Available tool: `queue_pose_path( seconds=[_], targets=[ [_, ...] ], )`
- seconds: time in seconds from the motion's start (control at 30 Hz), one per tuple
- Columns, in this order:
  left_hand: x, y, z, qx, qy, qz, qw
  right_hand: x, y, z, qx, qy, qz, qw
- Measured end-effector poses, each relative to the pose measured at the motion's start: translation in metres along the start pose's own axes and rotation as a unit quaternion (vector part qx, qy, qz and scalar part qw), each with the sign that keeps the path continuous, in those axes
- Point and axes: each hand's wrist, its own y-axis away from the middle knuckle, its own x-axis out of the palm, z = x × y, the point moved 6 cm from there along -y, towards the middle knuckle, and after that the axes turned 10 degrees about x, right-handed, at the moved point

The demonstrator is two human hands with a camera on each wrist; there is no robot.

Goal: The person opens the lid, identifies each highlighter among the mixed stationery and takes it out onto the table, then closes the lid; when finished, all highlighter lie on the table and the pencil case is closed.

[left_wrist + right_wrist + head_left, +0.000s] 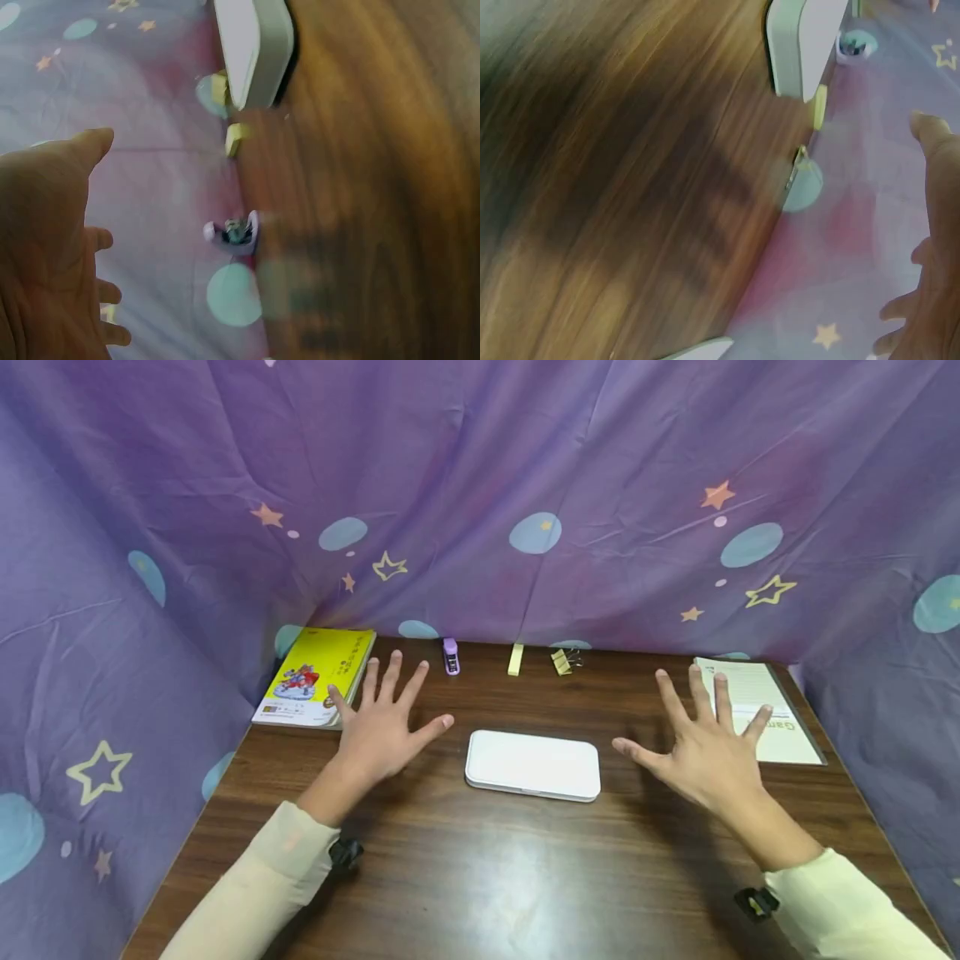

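Note:
A white, round-cornered flat case [532,765] lies in the middle of the wooden table, between the two hands. My left hand [382,727] hovers over the table with fingers spread, left of the case and near a yellow book [322,672]. On the other side, my right hand [708,743] is also spread in the air, its fingers overlapping a sheet-like booklet [780,727] in the head view. Neither hand holds anything. The left wrist view shows the left hand [52,247] apart from the case [259,52]; the right hand [937,255] is likewise apart in its view.
Along the back edge stand a purple stapler [451,657], a pale yellow block [515,660] and a yellow binder clip [566,661]. A purple curtain [450,468] with stars closes off the back and both sides of the table [450,877].

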Motion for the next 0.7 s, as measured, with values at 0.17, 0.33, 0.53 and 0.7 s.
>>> queue_pose_path(
  seconds=[0.17, 0.33, 0.53, 0.7],
  targets=[
    [0.019, -0.001, -0.013, 0.030, -0.009, 0.026, 0.9992, 0.003, -0.001, 0.024, -0.035, 0.004, -0.020, 0.9992],
    [0.042, -0.004, -0.030, 0.062, 0.003, 0.071, 0.9956, 0.014, 0.000, 0.052, -0.068, 0.012, -0.010, 0.9976],
    [0.068, -0.006, -0.050, 0.091, 0.015, 0.123, 0.9881, 0.042, 0.006, 0.086, -0.114, 0.037, 0.020, 0.9926],
    [0.079, -0.009, -0.063, 0.112, 0.019, 0.128, 0.9853, 0.060, 0.010, 0.104, -0.162, 0.031, 0.035, 0.9857]
  ],
)
